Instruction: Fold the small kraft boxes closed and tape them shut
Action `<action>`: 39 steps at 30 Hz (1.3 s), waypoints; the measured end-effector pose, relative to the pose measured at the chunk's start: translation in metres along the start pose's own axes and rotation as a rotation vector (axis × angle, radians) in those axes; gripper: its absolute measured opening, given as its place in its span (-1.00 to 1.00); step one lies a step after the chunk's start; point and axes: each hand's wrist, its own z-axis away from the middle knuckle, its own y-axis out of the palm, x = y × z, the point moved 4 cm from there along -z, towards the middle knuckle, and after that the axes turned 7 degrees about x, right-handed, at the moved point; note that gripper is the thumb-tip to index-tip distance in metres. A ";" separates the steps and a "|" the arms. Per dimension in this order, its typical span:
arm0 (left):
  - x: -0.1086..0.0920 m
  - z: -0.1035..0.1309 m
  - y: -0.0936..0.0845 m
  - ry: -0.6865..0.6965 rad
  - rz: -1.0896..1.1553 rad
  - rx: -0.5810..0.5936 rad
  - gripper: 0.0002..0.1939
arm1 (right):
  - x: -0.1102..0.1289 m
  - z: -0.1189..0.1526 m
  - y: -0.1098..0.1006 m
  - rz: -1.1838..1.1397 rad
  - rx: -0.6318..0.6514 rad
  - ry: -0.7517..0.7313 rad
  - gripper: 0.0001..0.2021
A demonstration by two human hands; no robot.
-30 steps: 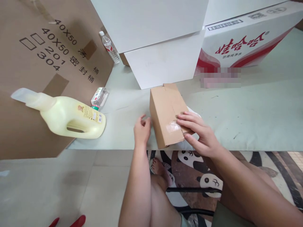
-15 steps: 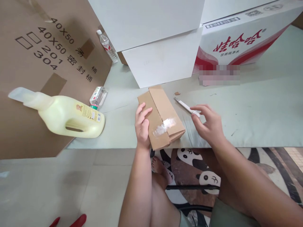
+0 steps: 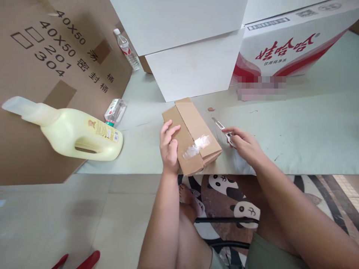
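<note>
Nearest, left hand (image 3: 169, 153) rests against left side of small carton (image 3: 198, 125), fingers loosely spread. Right hand (image 3: 245, 145) pinches utility knife (image 3: 220, 125), blade pointing away from wearer, just right of carton. Clear tape (image 3: 202, 141) spans carton's top seam, between hands. Well left of left hand: pale-yellow jug (image 3: 61, 129). Just beyond knife tip: cardboard scrap (image 3: 211, 109). Farther, past both hands: white box (image 3: 193, 71).
</note>
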 end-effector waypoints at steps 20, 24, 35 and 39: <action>-0.010 0.003 0.022 0.014 -0.184 -0.103 -0.62 | 0.100 0.089 -0.011 0.209 -0.238 -0.929 -0.82; -0.010 0.003 0.020 0.031 -0.186 -0.103 -0.62 | 0.098 0.089 -0.011 0.158 -0.242 -0.965 -0.77; -0.010 0.003 0.021 0.014 -0.201 -0.104 -0.62 | 0.101 0.083 -0.001 0.226 -0.179 -0.867 -0.78; -0.012 0.003 0.019 0.021 -0.214 -0.118 -0.62 | 0.101 0.084 0.002 0.210 -0.194 -0.895 -0.78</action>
